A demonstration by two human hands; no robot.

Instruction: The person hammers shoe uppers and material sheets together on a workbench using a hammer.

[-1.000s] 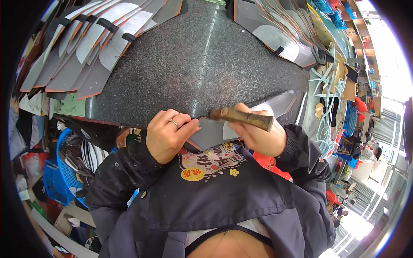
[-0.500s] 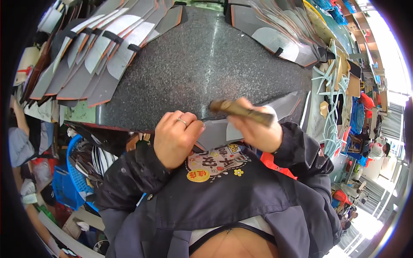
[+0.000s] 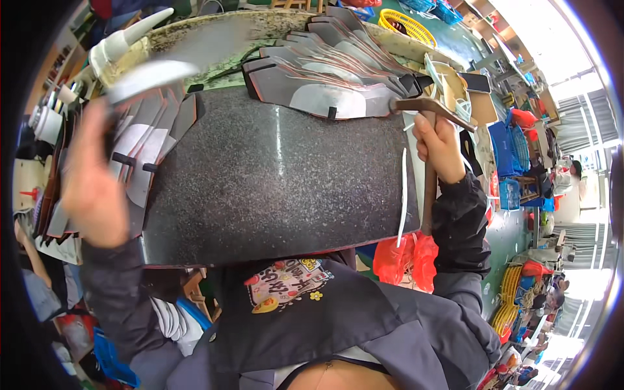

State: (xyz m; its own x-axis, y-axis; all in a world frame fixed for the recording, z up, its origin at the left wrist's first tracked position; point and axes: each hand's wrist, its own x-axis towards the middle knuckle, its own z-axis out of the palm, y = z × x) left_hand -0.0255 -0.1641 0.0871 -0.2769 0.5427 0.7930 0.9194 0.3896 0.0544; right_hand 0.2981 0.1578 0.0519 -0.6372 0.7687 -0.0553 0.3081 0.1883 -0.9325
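Grey panel (image 3: 153,77) with a pale patch hangs in the air beyond the left hand (image 3: 97,179), slanting away from its fingers toward the right. Both are smeared by motion blur. The left hand seems to pinch the panel's near end between thumb and fingers, beside a dark strap, but the exact finger contact cannot be told.

Well apart from it, the right hand (image 3: 443,148) is closed around a hammer (image 3: 416,104), its fingers curled about the shaft just under the head. The head lies across the top of that hand, and the shaft runs down past the wrist toward the body.

Just right of the left hand, a fanned pile of grey panels (image 3: 153,138) with black straps overlaps the edge of the dark speckled tabletop (image 3: 279,185), which stretches between the two hands. Farther out, between the hands, lies a second fanned stack (image 3: 344,97), its right end near the hammer head. A thin white strip (image 3: 403,195) lies left of the right wrist; a red plastic bag (image 3: 406,260) hangs nearer the body.
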